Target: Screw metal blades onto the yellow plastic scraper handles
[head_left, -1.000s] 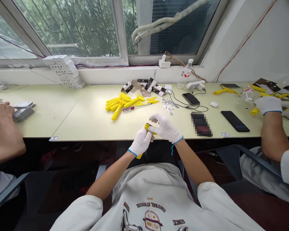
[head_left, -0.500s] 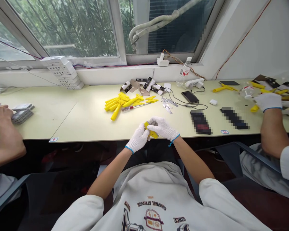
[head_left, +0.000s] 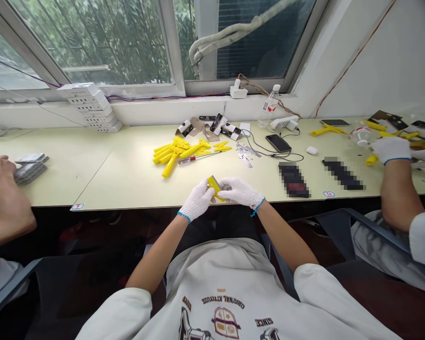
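Observation:
A flat yellow scraper piece [head_left: 214, 184] with a grey metal blade along one edge is held near the table's front edge. My left hand [head_left: 197, 202], in a white knitted glove, pinches it from the left. On the other side, my gloved right hand [head_left: 241, 192] grips it with thumb and fingers, covering part of it. Beyond my hands lies a pile of yellow scraper handles [head_left: 173, 153]. A screwdriver [head_left: 187, 160] with a clear red handle rests against the pile. Small flat yellow pieces [head_left: 221, 146] and loose metal blades [head_left: 246, 158] lie to its right.
Opened black-and-brown packaging [head_left: 207, 127] lies at the back. To the right are a phone [head_left: 278, 142] with a cable, a white earbud case [head_left: 311, 150] and a bottle [head_left: 270, 101]. A co-worker's gloved hand [head_left: 391, 149] works at right; another person's bare hand [head_left: 0, 167] at left.
The scraper piece has turned more upright between my hands, its bladed edge now showing. My left hand has shifted slightly left, and the fingers of both hands have re-gripped.

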Available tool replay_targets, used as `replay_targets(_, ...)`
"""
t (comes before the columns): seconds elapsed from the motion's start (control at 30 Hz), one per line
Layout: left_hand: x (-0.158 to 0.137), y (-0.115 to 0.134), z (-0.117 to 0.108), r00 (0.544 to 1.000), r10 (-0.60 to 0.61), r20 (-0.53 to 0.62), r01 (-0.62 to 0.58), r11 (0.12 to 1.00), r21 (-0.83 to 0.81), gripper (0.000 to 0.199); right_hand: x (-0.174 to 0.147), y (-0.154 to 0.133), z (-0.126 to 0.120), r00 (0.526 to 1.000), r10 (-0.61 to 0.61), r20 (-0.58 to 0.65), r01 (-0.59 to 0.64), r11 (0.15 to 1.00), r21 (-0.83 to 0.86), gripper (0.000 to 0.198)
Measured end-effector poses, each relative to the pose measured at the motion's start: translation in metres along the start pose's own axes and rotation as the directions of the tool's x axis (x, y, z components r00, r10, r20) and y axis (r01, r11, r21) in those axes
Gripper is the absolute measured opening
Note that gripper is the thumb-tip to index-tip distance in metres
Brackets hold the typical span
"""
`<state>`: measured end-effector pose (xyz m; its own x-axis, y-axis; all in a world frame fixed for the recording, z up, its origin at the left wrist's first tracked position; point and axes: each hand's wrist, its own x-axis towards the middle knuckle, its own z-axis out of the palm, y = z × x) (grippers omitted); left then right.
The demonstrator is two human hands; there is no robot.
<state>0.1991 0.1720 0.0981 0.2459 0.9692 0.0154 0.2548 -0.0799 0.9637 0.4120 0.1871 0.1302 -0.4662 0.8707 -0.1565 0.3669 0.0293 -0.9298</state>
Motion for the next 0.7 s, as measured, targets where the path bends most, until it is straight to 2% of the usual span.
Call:
replay_targets(0.1, -0.002, 0.005, -0.004, 1.0, 0.028, -0.01, -0.027, 0.996, 0.09, 0.004, 0.002, 0.003, 0.014, 0.999, -0.004, -0.039, 0.006, 0.999, 0.047, 0.011)
replay_targets(0.2, -0.003, 0.005, -0.005, 0.996, 0.061, -0.062, -0.048, 0.978, 0.201, 0.006, 0.004, 0.005, 0.02, 0.998, 0.022, -0.056, -0.018, 0.998, 0.067, 0.02)
replay_targets(0.3, -0.003, 0.002, -0.004, 0.99, 0.097, -0.102, -0.067, 0.961, 0.269, 0.029, 0.003, 0.006, 0.02, 0.995, 0.037, -0.09, -0.029, 0.996, 0.084, 0.033)
replay_targets(0.37, -0.002, -0.001, -0.003, 0.983, 0.16, -0.092, -0.123, 0.938, 0.324, 0.046, 0.003, 0.006, 0.018, 0.992, 0.051, -0.113, -0.04, 0.995, 0.094, 0.036)
replay_targets(0.43, -0.002, -0.004, -0.002, 0.967, 0.247, -0.062, -0.202, 0.892, 0.405, 0.057, 0.002, 0.006, 0.017, 0.989, 0.068, -0.132, -0.055, 0.993, 0.101, 0.037)
replay_targets(0.5, 0.0, -0.008, 0.0, 0.948, 0.315, -0.039, -0.257, 0.835, 0.487, 0.059, 0.001, 0.006, 0.016, 0.986, 0.078, -0.148, -0.063, 0.993, 0.099, 0.038)
replay_targets(0.7, 0.006, -0.018, 0.009, 0.939, 0.345, 0.008, -0.251, 0.666, 0.702, 0.054, -0.004, 0.001, 0.017, 0.983, 0.054, -0.177, -0.047, 0.998, 0.042, 0.038)
